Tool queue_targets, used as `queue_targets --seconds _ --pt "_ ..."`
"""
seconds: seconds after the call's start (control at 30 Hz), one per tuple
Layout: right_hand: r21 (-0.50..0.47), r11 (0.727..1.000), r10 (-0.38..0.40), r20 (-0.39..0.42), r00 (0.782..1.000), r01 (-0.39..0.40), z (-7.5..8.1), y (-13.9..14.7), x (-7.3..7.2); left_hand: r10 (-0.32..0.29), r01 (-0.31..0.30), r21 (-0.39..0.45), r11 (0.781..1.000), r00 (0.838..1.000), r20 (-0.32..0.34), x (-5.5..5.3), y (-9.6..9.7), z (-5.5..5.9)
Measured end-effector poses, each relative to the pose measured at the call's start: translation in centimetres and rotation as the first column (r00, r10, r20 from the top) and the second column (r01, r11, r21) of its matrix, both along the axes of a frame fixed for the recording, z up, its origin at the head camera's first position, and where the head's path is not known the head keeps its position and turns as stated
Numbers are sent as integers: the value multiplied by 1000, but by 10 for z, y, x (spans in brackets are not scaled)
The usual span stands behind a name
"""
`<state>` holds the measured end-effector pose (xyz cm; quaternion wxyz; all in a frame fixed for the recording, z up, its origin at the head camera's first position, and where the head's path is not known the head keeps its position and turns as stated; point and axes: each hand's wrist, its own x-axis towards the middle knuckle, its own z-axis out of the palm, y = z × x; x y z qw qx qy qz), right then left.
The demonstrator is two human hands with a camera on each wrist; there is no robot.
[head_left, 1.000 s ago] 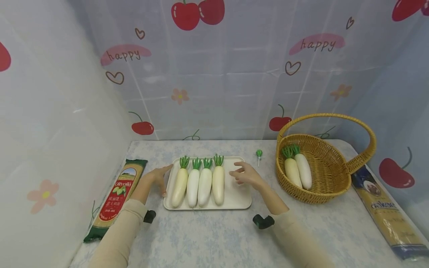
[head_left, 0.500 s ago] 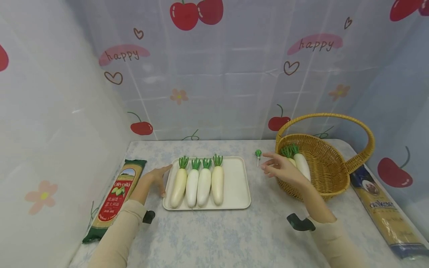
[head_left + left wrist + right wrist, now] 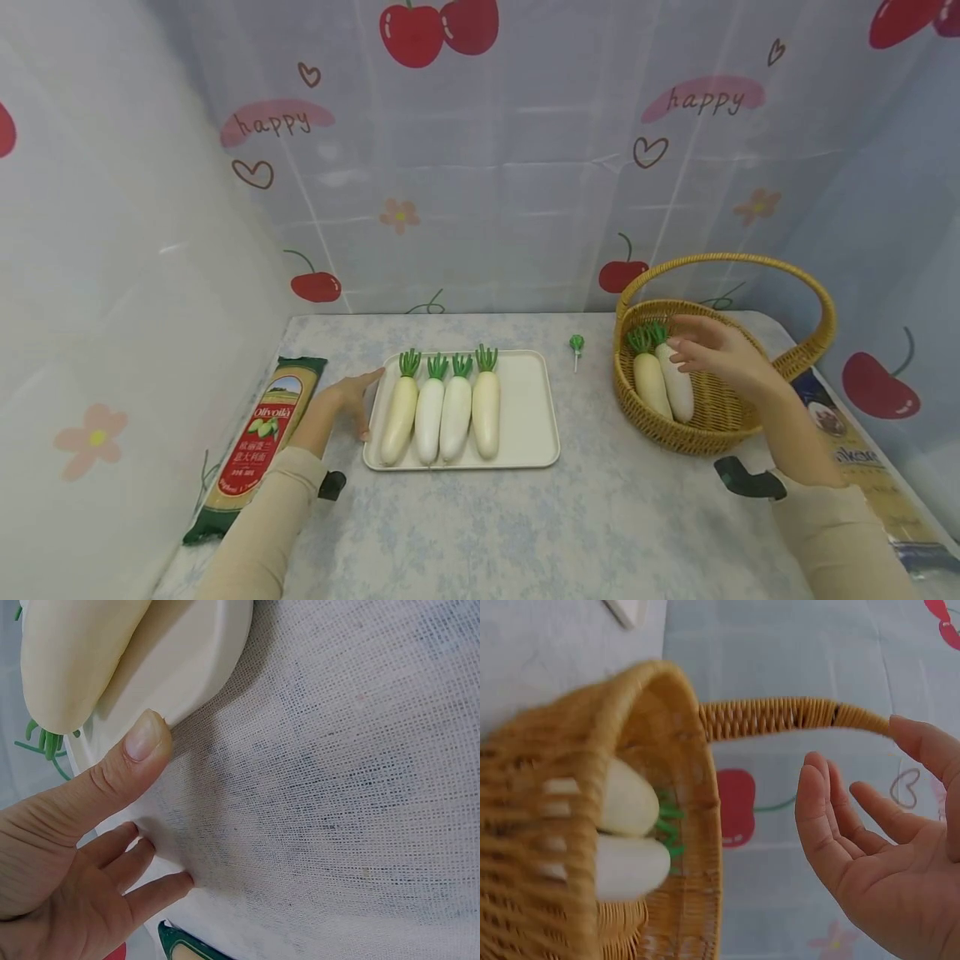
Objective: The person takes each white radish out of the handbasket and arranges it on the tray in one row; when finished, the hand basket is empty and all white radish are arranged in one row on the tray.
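My left hand (image 3: 348, 402) rests at the left edge of the cream tray (image 3: 527, 412), fingers spread and thumb at the rim. In the left wrist view its thumb (image 3: 124, 769) meets the tray's edge, with the other fingertips on the cloth. Several white radishes (image 3: 402, 417) with green tops lie side by side on the tray. My right hand (image 3: 720, 358) is over the wicker basket (image 3: 693, 442), fingers loosely extended and holding nothing. Two radishes (image 3: 651, 385) lie inside the basket's left part. In the right wrist view the hand (image 3: 889, 870) appears beside the basket handle (image 3: 772, 718).
A green lollipop (image 3: 576, 343) lies between tray and basket. At the left is a red-labelled spaghetti packet (image 3: 255, 450); another pasta packet (image 3: 877, 492) lies at the right, partly behind the right arm. The basket's tall arched handle (image 3: 723, 258) rises above it. Printed curtains enclose the table.
My right hand has moved right, from over the tray's right side, past the lollipop, to above the basket. My left hand stays at the tray's edge. The radishes have not moved.
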<state>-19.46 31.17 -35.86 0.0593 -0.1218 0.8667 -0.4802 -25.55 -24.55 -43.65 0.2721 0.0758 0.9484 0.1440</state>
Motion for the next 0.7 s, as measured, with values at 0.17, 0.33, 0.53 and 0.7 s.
queue_targets --seconds 0.17,0.33,0.53,0.7 --pt "28 1000 -14 73 997 12 6 21 -10 6 -6 -1 1000 1000 3 0 1 0" --pt "114 991 -86 145 986 69 9 35 -24 29 -29 -3 1000 999 20 -1 2 -1" --pt "191 981 -72 198 978 34 7 38 -43 23 -23 -7 1000 999 23 -3 -1 -4" --pt "232 973 -46 248 968 -14 -1 39 -56 0 0 -3 1000 1000 1 -3 -2 -4"
